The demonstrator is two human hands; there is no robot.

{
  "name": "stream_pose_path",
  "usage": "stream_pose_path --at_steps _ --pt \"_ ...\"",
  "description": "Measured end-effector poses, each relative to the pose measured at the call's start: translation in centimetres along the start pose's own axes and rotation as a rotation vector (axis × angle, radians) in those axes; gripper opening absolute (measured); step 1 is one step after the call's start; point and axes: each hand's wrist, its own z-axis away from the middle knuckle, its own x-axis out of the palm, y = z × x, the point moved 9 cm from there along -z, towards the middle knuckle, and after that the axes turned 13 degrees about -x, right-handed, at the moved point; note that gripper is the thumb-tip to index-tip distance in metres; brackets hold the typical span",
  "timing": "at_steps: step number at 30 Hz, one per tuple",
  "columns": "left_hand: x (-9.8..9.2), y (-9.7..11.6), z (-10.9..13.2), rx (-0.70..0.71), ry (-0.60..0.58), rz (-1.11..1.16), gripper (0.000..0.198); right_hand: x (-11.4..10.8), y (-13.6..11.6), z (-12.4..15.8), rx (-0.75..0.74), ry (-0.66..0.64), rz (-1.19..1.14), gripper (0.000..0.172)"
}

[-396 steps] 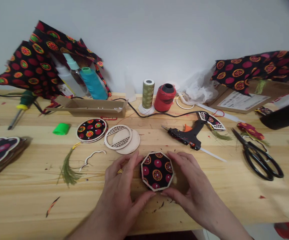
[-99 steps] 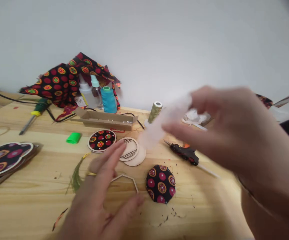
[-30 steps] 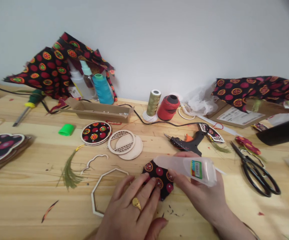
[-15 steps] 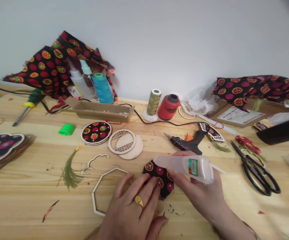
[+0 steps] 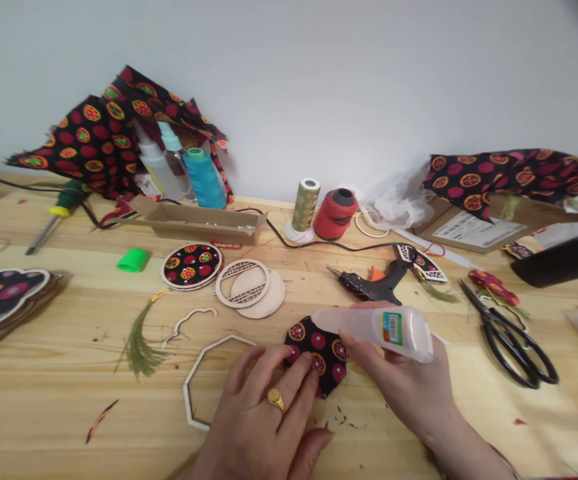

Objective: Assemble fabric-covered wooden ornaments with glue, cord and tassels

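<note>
A black fabric-covered octagon [image 5: 315,350] with red and orange circles lies on the wooden table [image 5: 69,413]. My left hand [image 5: 263,417], wearing a gold ring, rests on its lower left side with the fingers spread. My right hand [image 5: 399,373] grips a translucent plastic glue bottle [image 5: 381,328], whose nozzle points left and ends just above the fabric. The bottle and fingers hide part of the octagon's upper right edge. To the left of my left hand lies a thin octagonal wooden frame [image 5: 191,393], partly hidden by that hand.
A lattice wooden ring [image 5: 243,283] sits on a plain wooden disc [image 5: 271,298], beside a fabric-covered disc [image 5: 191,265]. A black hot glue gun [image 5: 373,285] and black-handled scissors [image 5: 511,347] lie right. Thread spools [image 5: 335,215] and a cardboard tray [image 5: 199,227] stand behind.
The wooden frame has come off the fabric octagon and now lies left of it. My right hand has lowered the bottle over the fabric, and my left hand has moved onto it.
</note>
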Motion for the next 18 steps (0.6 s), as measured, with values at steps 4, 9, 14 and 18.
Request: stream_pose_path --at_steps 4,9,14,18 --pt "-0.1 0.0 0.0 -0.002 0.002 -0.010 0.028 0.6 0.0 0.1 0.025 -0.006 -0.033 0.021" --pt "0.1 0.0 0.0 0.008 -0.015 -0.016 0.029 1.3 -0.7 -0.2 0.023 -0.033 -0.091 0.022" --pt "0.1 0.0 -0.1 0.000 -0.019 -0.006 0.027 0.7 -0.6 -0.2 -0.004 -0.022 -0.031 0.017" --pt "0.0 0.0 0.0 -0.004 -0.015 0.002 0.027 0.0 -0.1 0.0 -0.015 -0.004 0.041 0.019"
